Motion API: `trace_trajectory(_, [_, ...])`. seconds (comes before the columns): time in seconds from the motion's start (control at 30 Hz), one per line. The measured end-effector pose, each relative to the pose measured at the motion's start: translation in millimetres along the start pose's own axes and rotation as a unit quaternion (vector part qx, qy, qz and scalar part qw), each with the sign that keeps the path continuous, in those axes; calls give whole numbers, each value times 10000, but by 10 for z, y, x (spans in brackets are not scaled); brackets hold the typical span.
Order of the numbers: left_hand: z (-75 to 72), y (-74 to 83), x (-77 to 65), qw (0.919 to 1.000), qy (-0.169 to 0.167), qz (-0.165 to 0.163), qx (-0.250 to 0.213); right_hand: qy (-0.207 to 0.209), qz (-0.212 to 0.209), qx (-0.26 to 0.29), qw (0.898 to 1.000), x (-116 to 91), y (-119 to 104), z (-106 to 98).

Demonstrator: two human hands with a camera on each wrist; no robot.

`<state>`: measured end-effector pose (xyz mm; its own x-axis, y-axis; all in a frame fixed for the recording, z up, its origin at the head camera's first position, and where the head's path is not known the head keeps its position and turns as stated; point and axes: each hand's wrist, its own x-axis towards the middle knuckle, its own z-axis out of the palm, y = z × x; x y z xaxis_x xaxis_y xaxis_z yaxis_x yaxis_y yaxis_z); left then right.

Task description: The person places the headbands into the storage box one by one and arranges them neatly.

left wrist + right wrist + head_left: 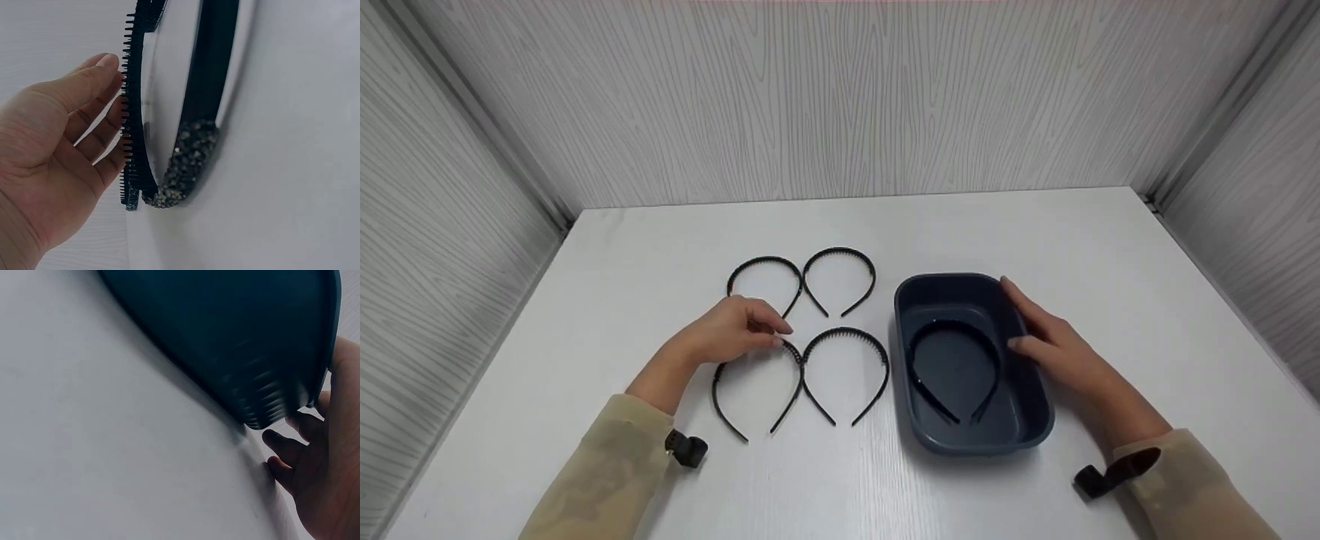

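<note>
My left hand [735, 330] is over the top arc of the lower-left black headband [718, 397], its thumb and fingertips right at the band. In the left wrist view the comb teeth of that headband [132, 107] stand beside the thumb, and the other fingers pass partly behind them. Sparkly stones [194, 152] cover part of the band. With the thumb over its right rim and fingers along the outer wall, my right hand [1057, 352] holds a dark blue plastic basin [975, 442]. Inside the basin lies another black headband [997, 367].
Right of the left hand is a toothed black headband [885, 367]. Behind lie two more, an upper-left headband [765, 259] partly covered by the hand and an upper-right headband [873, 277]. All rest on a white table [660, 232] enclosed by wood-grain panels [840, 97].
</note>
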<state>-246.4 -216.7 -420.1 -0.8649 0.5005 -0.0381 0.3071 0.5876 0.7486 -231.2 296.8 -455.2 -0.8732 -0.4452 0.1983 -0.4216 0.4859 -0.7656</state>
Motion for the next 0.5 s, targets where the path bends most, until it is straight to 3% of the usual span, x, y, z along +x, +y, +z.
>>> trace_trajectory(0.5, [35,-61,6,9998,-45,157,105,39,-79,22,10000,5,1,14])
